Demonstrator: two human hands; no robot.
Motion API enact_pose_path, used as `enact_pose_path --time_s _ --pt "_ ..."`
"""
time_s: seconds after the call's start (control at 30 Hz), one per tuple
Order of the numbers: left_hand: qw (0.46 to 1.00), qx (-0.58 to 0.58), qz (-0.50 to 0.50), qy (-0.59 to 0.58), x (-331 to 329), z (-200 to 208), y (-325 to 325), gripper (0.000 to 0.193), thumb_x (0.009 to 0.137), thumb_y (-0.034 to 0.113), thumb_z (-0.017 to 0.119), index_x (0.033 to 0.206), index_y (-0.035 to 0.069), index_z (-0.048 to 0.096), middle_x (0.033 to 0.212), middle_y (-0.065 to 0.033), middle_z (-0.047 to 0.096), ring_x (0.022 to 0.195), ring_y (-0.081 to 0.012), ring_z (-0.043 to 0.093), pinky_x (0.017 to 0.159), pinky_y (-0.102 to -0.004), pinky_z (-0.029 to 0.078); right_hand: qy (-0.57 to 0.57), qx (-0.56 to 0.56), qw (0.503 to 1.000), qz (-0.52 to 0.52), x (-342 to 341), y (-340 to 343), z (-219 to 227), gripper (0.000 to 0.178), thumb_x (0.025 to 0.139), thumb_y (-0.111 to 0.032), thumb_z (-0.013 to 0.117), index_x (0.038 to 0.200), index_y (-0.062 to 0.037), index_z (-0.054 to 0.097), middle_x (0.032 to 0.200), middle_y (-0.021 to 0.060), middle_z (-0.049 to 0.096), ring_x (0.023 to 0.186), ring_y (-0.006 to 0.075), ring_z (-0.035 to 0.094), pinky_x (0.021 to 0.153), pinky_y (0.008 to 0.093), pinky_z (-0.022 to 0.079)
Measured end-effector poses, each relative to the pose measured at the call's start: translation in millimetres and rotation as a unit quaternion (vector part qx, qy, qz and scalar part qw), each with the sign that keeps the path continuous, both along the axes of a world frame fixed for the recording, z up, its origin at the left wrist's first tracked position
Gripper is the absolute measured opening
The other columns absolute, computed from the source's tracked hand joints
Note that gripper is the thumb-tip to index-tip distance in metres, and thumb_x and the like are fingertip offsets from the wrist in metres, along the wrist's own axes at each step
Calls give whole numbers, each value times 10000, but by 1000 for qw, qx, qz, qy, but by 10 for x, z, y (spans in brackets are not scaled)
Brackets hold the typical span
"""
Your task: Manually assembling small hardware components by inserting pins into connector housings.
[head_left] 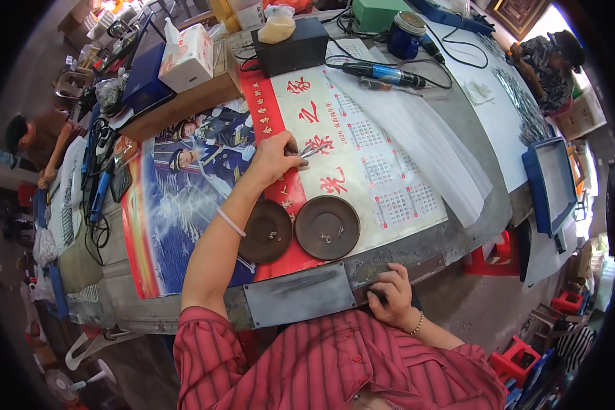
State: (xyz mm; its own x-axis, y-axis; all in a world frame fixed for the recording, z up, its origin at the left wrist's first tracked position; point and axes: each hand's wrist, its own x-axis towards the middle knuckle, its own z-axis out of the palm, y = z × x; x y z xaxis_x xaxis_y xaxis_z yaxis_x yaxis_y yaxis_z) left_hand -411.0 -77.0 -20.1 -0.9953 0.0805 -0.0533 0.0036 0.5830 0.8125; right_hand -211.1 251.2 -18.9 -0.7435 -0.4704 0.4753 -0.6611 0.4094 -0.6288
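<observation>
My left hand [278, 158], with a pale pink band on its wrist, reaches out over the printed calendar poster [389, 174]. Its thumb and fingers pinch thin, shiny metal pieces [315, 148] whose exact kind is too small to tell. Below that hand two round brown dishes lie side by side. Tiny silvery bits rest in the left dish [256, 248] and in the right dish [326, 207]. At the table's near edge my right hand [392, 298], wearing a beaded bracelet, has its fingers curled in. Something dark shows between them, but I cannot make it out.
A grey metal plate [299, 295] sits at the near edge. Further back are a tissue box [186, 60], a black box [292, 49], a blue jar [406, 34] and a blue handheld tool [383, 74]. Translucent sheeting [424, 137] lies across the right. Two other people work nearby.
</observation>
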Motion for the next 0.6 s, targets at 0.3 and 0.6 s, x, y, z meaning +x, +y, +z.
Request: enact_pose_path --time_s 0.3,0.6 --pt "979 146 93 107 439 179 -142 181 834 111 676 972 -1 648 659 -21 598 560 -80 532 501 -247 411 -122 16 992 -23 -498 -269 469 150 779 -22 637 909 2 565 946 147 566 856 315 571 742 375 467" --pt "975 161 130 75 2341 910 239 232 854 -69 535 1069 -10 599 813 -46 543 645 -94 553 586 -228 454 -91 173 980 42 -1020 -410 438 182 776 -85 663 866 -11 523 927 148 529 850 353 544 733 428 444"
